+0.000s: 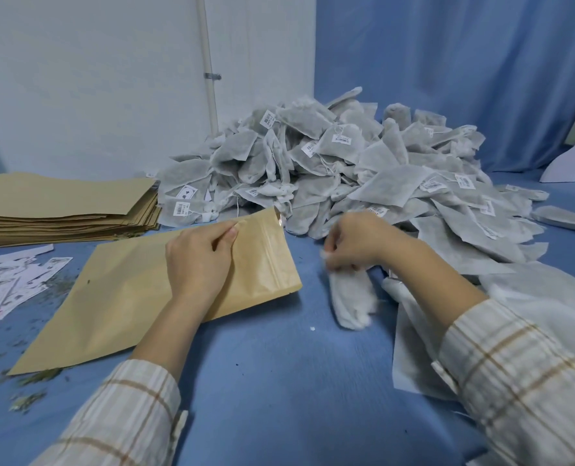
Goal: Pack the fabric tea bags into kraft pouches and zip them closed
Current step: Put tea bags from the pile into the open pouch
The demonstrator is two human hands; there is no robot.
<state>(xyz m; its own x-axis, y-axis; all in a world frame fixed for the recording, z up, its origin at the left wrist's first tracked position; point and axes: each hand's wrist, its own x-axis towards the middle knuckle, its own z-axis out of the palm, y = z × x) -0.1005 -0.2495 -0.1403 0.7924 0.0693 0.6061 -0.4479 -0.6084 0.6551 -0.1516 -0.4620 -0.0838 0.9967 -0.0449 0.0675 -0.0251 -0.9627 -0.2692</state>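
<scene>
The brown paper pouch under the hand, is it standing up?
No, the kraft pouch lies flat on the blue cloth, with the left hand pinching it near its zip end.

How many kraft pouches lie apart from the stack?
1. The kraft pouch lies flat on the blue cloth, under the left hand, right of the pouch stack. Others may be hidden.
</scene>
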